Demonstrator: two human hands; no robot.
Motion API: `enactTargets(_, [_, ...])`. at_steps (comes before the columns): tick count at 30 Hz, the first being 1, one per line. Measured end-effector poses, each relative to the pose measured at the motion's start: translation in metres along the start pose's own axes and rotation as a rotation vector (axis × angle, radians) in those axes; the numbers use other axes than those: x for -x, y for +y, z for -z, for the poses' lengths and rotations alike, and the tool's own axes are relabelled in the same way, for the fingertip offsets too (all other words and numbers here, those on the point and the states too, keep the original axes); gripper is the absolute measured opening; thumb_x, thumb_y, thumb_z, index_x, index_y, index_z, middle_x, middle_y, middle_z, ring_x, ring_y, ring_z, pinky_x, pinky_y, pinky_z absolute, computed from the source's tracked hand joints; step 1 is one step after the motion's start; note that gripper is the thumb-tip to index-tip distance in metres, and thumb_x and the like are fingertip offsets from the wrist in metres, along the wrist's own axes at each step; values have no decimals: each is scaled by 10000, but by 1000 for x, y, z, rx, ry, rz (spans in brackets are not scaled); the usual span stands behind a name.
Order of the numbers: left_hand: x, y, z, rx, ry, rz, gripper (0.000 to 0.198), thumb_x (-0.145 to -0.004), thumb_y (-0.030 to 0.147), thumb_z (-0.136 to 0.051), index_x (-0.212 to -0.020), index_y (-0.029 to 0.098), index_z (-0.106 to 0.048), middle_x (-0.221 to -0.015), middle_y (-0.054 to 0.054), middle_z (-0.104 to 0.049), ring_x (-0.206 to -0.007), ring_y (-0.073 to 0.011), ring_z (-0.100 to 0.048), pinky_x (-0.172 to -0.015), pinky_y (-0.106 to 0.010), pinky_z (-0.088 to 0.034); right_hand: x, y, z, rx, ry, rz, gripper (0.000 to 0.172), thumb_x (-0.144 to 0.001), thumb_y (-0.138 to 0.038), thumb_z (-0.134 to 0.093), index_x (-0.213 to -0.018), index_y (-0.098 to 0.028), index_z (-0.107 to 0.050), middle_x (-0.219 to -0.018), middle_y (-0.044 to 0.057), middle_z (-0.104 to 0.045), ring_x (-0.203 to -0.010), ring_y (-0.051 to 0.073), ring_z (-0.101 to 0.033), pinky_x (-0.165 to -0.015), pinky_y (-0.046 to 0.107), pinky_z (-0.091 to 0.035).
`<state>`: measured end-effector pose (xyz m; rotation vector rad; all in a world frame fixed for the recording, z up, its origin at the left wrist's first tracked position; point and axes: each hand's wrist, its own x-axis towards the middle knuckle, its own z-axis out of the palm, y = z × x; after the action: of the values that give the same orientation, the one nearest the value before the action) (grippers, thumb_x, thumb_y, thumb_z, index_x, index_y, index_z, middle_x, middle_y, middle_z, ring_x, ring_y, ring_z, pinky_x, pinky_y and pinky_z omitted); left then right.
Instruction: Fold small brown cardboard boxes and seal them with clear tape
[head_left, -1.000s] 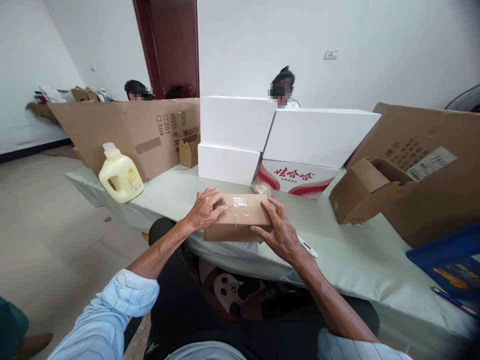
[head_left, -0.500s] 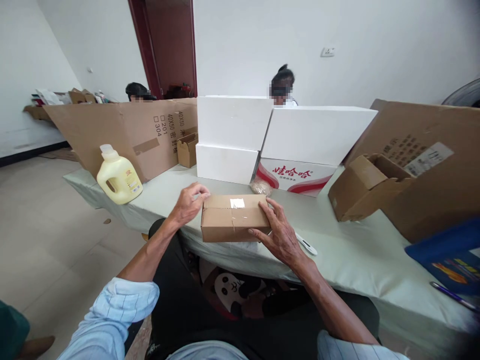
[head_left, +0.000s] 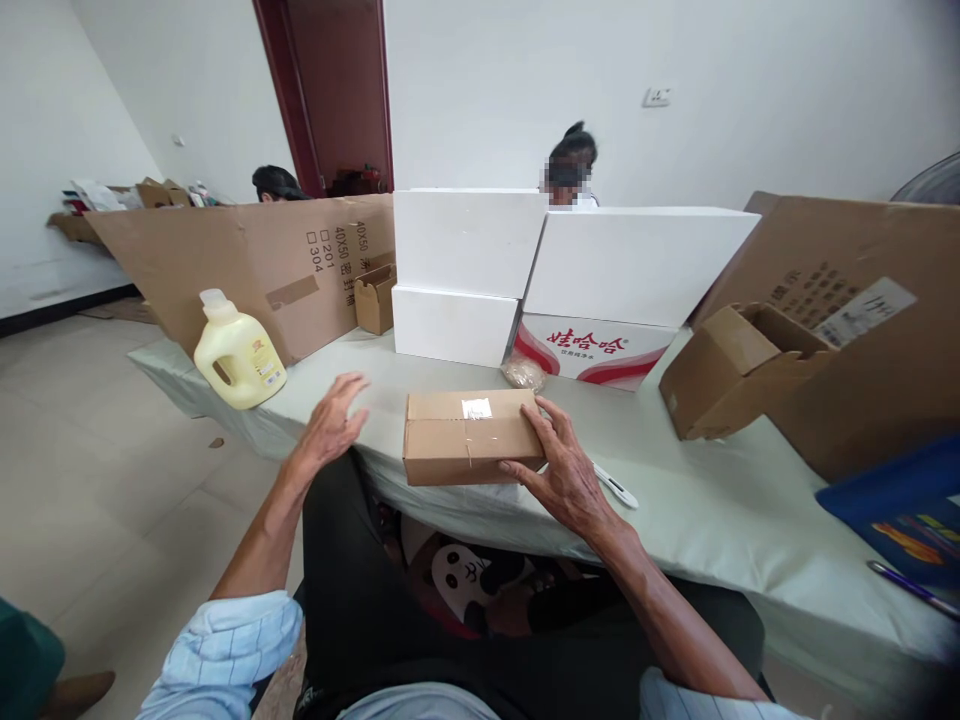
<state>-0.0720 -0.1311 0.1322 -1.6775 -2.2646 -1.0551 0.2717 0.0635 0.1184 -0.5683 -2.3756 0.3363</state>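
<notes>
A small brown cardboard box [head_left: 442, 465] with a white label on top lies at the front edge of the table [head_left: 600, 425]. My right hand [head_left: 562, 465] grips its right end, thumb on the near side and fingers over the top. Apart from the box, to its left, my left hand [head_left: 330, 425] hovers over the table edge with its fingers spread and nothing in them. Just right of my right hand lies a white utility knife [head_left: 616, 487], partly hidden behind it. Behind the box sits a clear, crumpled-looking roll or bundle [head_left: 523, 373].
White boxes [head_left: 465, 240] are stacked at the back. On the left stands a yellow detergent jug [head_left: 244, 355] before a cardboard panel [head_left: 225, 240]. An open carton [head_left: 720, 370], a blue container [head_left: 900, 510] and a pen [head_left: 911, 588] are on the right. Two people sit beyond.
My left hand has let go of the box's left end and moved left, its fingers opening. My right hand and the box have stayed nearly in place.
</notes>
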Motion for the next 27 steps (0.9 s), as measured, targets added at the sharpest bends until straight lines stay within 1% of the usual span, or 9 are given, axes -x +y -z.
enactTargets(3, [3, 25, -18, 301, -179, -208, 810, -853, 501, -838, -1566, 288, -517, -1697, -166, -419, -1565, -379, -438, -1168, -536, -531, 0, -4, 2, -10, -20, -13, 828, -983, -499, -711, -1689, -365, -299, -1702, 150, -323, -1468, 406, -504, -1113, 581, -557])
enactTargets(5, [4, 38, -28, 338, -225, -261, 998, -725, 476, -963, -1586, 298, -492, -1716, -178, -371, -1593, -413, -389, -1232, -574, -473, -1, -2, 5, -21, -22, -4, 833, -982, -530, -708, -1690, -355, -304, -1702, 149, -327, -1498, 406, -471, -1139, 583, -534])
enactTargets(9, [6, 50, -38, 304, -213, -277, 882, -708, 355, -981, -1488, 276, -577, -1639, -177, -405, -1562, -406, -428, -1269, -596, -433, 8, 25, 12, -73, 50, 2, 686, -1063, -545, -564, -1664, -306, -338, -1637, 163, -420, -1391, 340, -574, -1104, 524, -554])
enactTargets(12, [12, 52, -36, 294, -191, -314, 808, -729, 315, -968, -1451, 265, -608, -1649, -181, -371, -1561, -403, -426, -1258, -584, -447, 30, 68, 14, 143, 86, -148, 502, -1086, -491, -493, -1503, -213, -527, -1484, 204, -555, -1293, 351, -623, -1086, 539, -543])
enactTargets(15, [22, 54, -35, 300, -164, -344, 751, -754, 311, -955, -1432, 261, -635, -1660, -189, -357, -1571, -414, -410, -1230, -569, -477, 57, 109, 11, 463, -117, -400, 372, -1019, -418, -584, -1270, -152, -655, -1288, 232, -659, -1224, 407, -635, -1030, 564, -546])
enactTargets(17, [27, 55, -35, 309, -150, -347, 742, -755, 306, -955, -1427, 273, -644, -1664, -188, -359, -1574, -418, -407, -1210, -564, -495, 70, 127, 7, 552, -247, -515, 269, -996, -377, -607, -1140, -164, -686, -1199, 216, -689, -1152, 393, -658, -955, 519, -564])
enactTargets(19, [31, 56, -36, 318, -139, -348, 740, -746, 297, -960, -1418, 284, -650, -1674, -185, -356, -1573, -421, -409, -1198, -564, -505, 77, 137, 2, 550, -255, -569, 182, -991, -339, -601, -1026, -185, -692, -1139, 195, -705, -1118, 366, -668, -903, 465, -560])
enactTargets(22, [34, 57, -36, 322, -133, -347, 719, -746, 275, -956, -1398, 288, -654, -1692, -178, -341, -1580, -422, -401, -1206, -569, -497, 75, 144, 0, 506, -166, -613, 153, -988, -288, -562, -922, -209, -675, -1036, 159, -724, -1038, 329, -681, -822, 411, -535])
enactTargets(27, [38, 58, -34, 329, -146, -340, 691, -741, 232, -954, -1364, 274, -656, -1693, -178, -333, -1592, -415, -379, -1227, -567, -481, 60, 130, 15, 439, 3, -687, 343, -1071, -363, -365, -1116, -176, -649, -859, 126, -695, -775, 280, -654, -673, 364, -469])
